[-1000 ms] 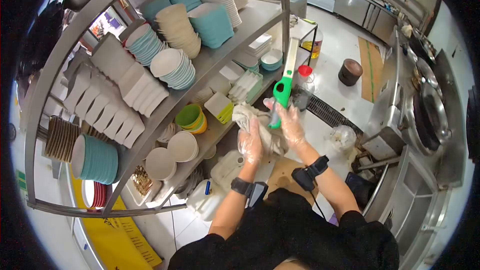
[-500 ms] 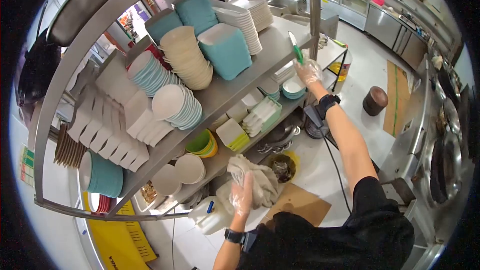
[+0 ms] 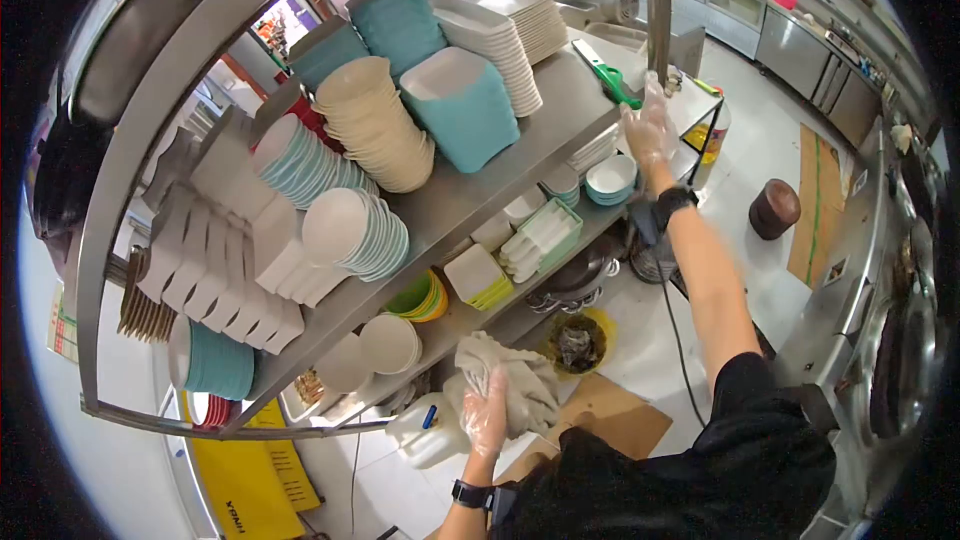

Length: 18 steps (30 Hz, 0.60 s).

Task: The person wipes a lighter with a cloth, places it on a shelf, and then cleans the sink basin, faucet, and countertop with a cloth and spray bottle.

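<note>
Both hands wear clear plastic gloves. My left hand [image 3: 486, 414] grips a bunched beige cloth [image 3: 515, 380] below the lower shelf, the thumb lying over its folds. At the right end of the steel upper shelf [image 3: 565, 110], a pair of green-handled scissors [image 3: 612, 78] lies with its pale blades pointing to the back left. My right hand [image 3: 652, 132] is just beside the handles, near the upright post, with its fingers stretched out and nothing held in them.
Stacked cream bowls [image 3: 372, 125], turquoise containers [image 3: 462, 110] and white plates [image 3: 520, 25] crowd the upper shelf. Smaller bowls [image 3: 610, 178] stand on the lower shelf. A yellow-rimmed bin [image 3: 603, 352], white jug [image 3: 425, 435] and flattened cardboard [image 3: 620, 420] are on the floor.
My right hand has let go of the green-handled scissors, which now lie on the upper shelf. My left hand keeps the cloth. The view has shifted slightly.
</note>
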{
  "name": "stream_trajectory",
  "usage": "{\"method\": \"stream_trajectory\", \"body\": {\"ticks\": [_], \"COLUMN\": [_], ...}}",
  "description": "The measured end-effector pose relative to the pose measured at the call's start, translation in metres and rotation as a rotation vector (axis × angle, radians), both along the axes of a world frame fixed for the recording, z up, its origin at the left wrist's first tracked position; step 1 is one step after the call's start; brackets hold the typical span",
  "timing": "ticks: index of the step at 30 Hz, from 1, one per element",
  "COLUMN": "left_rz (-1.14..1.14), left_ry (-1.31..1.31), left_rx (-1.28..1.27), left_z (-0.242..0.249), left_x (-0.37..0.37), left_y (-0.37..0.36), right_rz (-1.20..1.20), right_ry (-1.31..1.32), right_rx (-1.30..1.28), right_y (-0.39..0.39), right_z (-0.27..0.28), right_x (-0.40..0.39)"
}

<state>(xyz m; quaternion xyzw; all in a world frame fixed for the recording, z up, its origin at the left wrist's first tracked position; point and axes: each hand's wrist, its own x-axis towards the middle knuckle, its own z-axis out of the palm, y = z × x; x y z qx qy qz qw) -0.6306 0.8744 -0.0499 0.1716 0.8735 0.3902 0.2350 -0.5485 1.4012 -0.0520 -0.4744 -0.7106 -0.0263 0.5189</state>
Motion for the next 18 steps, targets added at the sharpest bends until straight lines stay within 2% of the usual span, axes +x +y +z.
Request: {"method": "stream_trajectory", "body": {"ticks": [1,3,5,6,7,9,10,11,12,13,14,16,17,18], "left_rz": [-0.016,-0.049,-0.09,-0.108,-0.107,-0.165,-0.217,-0.234,-0.338,-0.413,-0.61,-0.737,-0.647,-0.759], "left_ry": [-0.007,-0.026,-0.046,-0.053,-0.091,-0.17,-0.211,-0.246,-0.343,-0.381,-0.346,-0.622,-0.909,-1.023], "left_rx": [0.048,0.145,0.177,0.172,0.2,0.282,0.336,0.457,0.512,0.479,0.605,0.681,0.584,0.584], "left_z": [0.001,0.004,0.033,0.036,0.037,0.043,0.047,0.052,0.025,0.018,0.013,0.026,0.042,0.013], "left_x": [0.001,0.004,0.017,0.021,0.025,0.036,0.042,0.057,0.049,0.053,0.057,0.094,0.115,0.115], "left_y": [0.004,0.011,0.025,0.029,0.033,0.04,0.045,0.048,0.05,0.046,0.039,0.031,0.022,0.021], "right_rz": [0.034,-0.081,0.279,0.431,0.478,0.764,0.737,0.69,0.736,0.776,0.856,0.986,0.996,0.871], "right_ry": [0.126,-0.065,0.161,0.201,0.226,0.646,0.608,0.624,0.763,0.914,0.993,1.383,1.546,1.64], "right_rx": [-0.016,-0.126,-0.312,-0.539,-0.695,-1.137,-1.282,-1.328,-1.384,-1.423,-1.243,-1.378,-1.244,-1.183], "right_y": [-0.021,-0.08,-0.171,-0.209,-0.246,-0.287,-0.326,-0.353,-0.382,-0.412,-0.434,-0.469,-0.494,-0.51], "right_z": [-0.009,-0.04,-0.018,-0.015,-0.012,-0.083,-0.052,-0.055,-0.051,-0.048,-0.084,-0.048,-0.004,-0.013], "right_x": [0.004,0.021,0.049,0.064,0.074,0.096,0.113,0.123,0.137,0.15,0.152,0.174,0.183,0.192]}}
